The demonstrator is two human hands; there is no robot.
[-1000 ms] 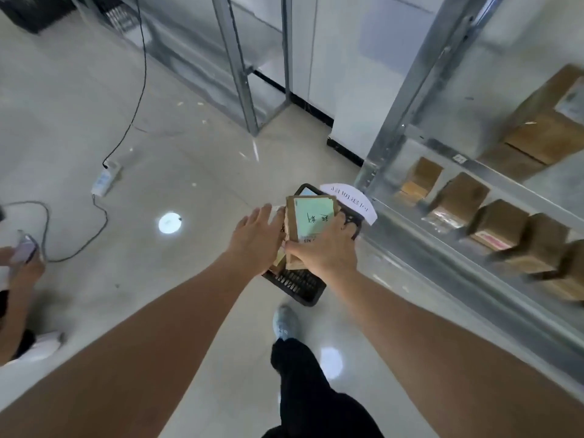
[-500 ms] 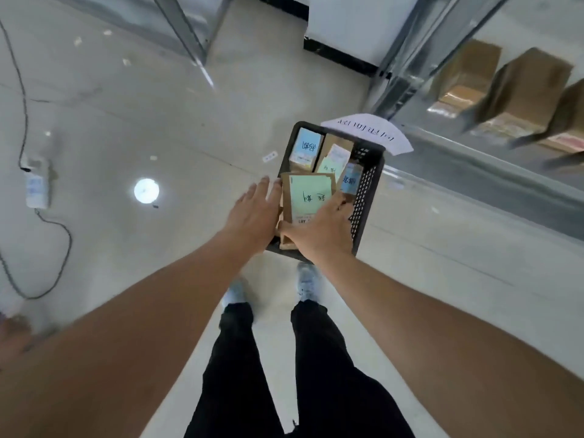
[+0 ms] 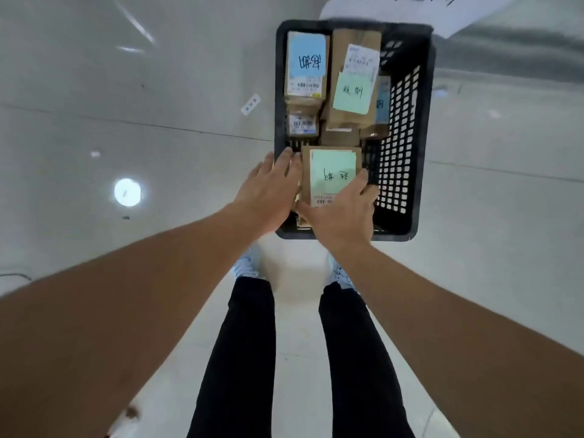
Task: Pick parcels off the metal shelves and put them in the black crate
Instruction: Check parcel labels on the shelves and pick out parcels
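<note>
A black crate (image 3: 407,128) stands on the floor in front of my feet, with several brown parcels inside. I hold one brown parcel with a green label (image 3: 330,175) over the crate's near end. My right hand (image 3: 343,213) grips its near right corner, thumb lying on the label. My left hand (image 3: 268,191) lies flat against the parcel's left side with straight fingers. In the crate's far half lie a parcel with a blue label (image 3: 306,64) and a larger one with a green label (image 3: 354,83).
A white paper sign (image 3: 410,7) with handwriting sticks out beyond the crate's far edge. The metal shelf base (image 3: 505,55) runs along the upper right. A small paper scrap (image 3: 250,104) lies on the pale floor left of the crate.
The view has tilted down and closed in on the crate. Both hands have carried the green-labelled parcel lower, over the crate's near end. The shelves have left the view.
</note>
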